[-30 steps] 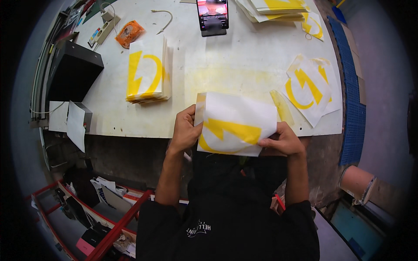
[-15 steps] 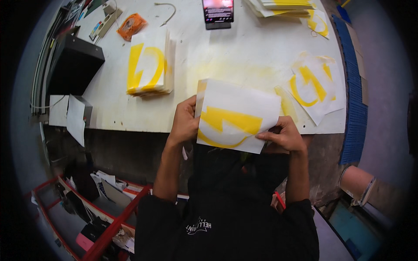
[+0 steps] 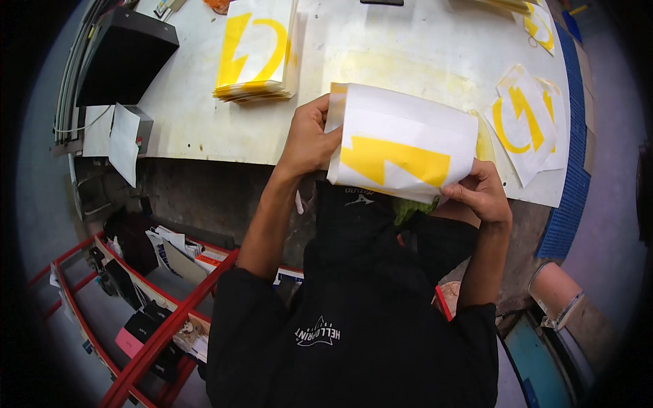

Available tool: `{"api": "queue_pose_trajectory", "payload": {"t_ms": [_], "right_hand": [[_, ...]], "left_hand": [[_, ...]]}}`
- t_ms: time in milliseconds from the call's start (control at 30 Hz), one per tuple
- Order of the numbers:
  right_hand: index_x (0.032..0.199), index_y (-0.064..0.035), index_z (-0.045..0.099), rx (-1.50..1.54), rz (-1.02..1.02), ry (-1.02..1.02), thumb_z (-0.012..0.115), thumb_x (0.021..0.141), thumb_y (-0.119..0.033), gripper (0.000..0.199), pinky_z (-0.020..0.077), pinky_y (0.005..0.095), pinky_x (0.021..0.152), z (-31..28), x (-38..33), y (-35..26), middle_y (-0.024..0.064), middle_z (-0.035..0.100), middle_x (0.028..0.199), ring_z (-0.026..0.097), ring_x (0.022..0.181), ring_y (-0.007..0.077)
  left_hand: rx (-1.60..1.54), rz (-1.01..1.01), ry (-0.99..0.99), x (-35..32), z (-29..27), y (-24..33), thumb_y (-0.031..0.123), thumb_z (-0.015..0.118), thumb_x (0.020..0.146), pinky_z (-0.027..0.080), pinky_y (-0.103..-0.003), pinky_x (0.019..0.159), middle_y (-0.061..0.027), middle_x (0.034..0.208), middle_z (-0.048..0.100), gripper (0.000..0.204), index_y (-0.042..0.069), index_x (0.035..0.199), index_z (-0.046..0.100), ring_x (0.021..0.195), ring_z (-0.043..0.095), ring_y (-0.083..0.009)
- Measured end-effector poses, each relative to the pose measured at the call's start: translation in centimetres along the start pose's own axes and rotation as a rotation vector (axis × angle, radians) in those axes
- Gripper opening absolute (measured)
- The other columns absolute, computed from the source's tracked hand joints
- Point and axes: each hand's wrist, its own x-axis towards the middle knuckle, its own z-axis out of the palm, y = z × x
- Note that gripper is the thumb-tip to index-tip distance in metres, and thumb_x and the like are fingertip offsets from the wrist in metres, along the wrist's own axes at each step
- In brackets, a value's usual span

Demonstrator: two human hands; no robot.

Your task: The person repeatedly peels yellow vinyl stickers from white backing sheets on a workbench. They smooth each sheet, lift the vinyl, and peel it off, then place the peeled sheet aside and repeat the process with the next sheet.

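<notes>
I hold a white sheet with a yellow zigzag shape (image 3: 398, 146) up in front of my chest, over the near edge of the white table (image 3: 381, 64). My left hand (image 3: 307, 139) grips the sheet's left edge, fingers curled around it. My right hand (image 3: 481, 192) pinches its lower right corner. A stack of similar white sheets with yellow shapes (image 3: 257, 49) lies on the table to the far left of the sheet. Loose white and yellow sheets (image 3: 525, 119) lie on the table to the right.
A black box (image 3: 122, 54) stands at the table's left end, with a white paper (image 3: 124, 141) hanging below it. A red metal rack with papers and boxes (image 3: 160, 285) sits low on the left. Blue matting (image 3: 575, 170) borders the table's right side.
The view has tilted down and closer, so the table's far items have left the top. Both hands have kept their hold on the sheet, now higher and larger in view.
</notes>
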Motion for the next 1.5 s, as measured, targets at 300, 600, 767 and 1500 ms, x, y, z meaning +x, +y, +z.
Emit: {"api": "queue_pose_trajectory", "payload": {"t_ms": [300,600,767,1500], "right_hand": [[0.113,0.0075,0.071,-0.06,-0.075,0.427,0.073,0.098,-0.004,0.019,0.0546,0.0236,0.08,2.3,1.9,0.0,0.0046,0.073,0.096,0.069,0.091,0.0098],[0.117,0.0052,0.074,0.078,-0.02,0.334,0.069,0.105,-0.022,0.031,0.0542,0.0228,0.069,1.7,3.8,0.8,0.0052,0.076,0.096,0.066,0.077,0.0061],[0.107,0.0115,0.074,0.218,0.091,0.245,0.07,0.101,-0.015,0.028,0.0585,0.0286,0.074,0.6,3.6,0.9,0.014,0.077,0.099,0.072,0.082,0.0138],[0.16,0.0049,0.031,0.054,-0.161,0.041,0.089,0.082,-0.02,0.101,0.0348,0.0416,0.121,-0.7,4.3,-1.1,0.0172,0.047,0.156,0.043,0.145,0.0259]], "left_hand": [[0.462,0.2,0.363,-1.1,1.4,0.5,0.005,0.083,0.082,0.054,-0.031,0.083,-0.0116,0.115,0.069,0.071,-0.002,0.144,0.049,0.098,0.066,-0.0193],[-0.366,-0.283,-0.039,-0.4,1.2,0.7,0.012,0.07,0.101,0.056,-0.027,0.087,-0.0118,0.111,0.076,0.031,-0.006,0.126,0.067,0.094,0.071,-0.0122],[-0.294,-0.294,-0.191,0.4,1.0,2.0,0.021,0.069,0.103,0.056,-0.029,0.091,-0.0121,0.116,0.075,0.036,-0.007,0.126,0.068,0.101,0.071,-0.0148],[-0.344,-0.116,-0.427,3.2,-0.7,0.8,0.024,0.082,0.092,0.037,-0.039,0.121,-0.011,0.16,0.041,0.098,0.006,0.165,0.019,0.149,0.039,-0.0224]]}}
